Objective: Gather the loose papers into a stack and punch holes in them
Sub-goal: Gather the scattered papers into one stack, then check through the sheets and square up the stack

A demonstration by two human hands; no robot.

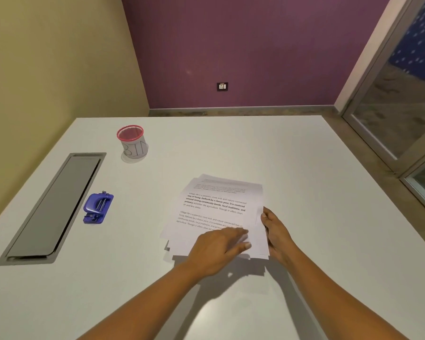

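Several printed white papers (214, 209) lie in a loose, fanned pile on the white table (304, 192), a little right of centre. My left hand (219, 249) rests flat on the near part of the top sheet, fingers spread and pointing right. My right hand (276, 229) grips the pile's right edge, thumb on top and fingers under the sheets. The near right corner of the pile is lifted slightly off the table. A blue hole punch (98, 207) sits apart from the pile, to the left, untouched.
A pink-rimmed mesh cup (132, 141) labelled BIN stands at the back left. A grey cable-tray lid (57, 207) is set into the table along its left side. Glass door panels (407, 114) stand beyond the table's right edge.
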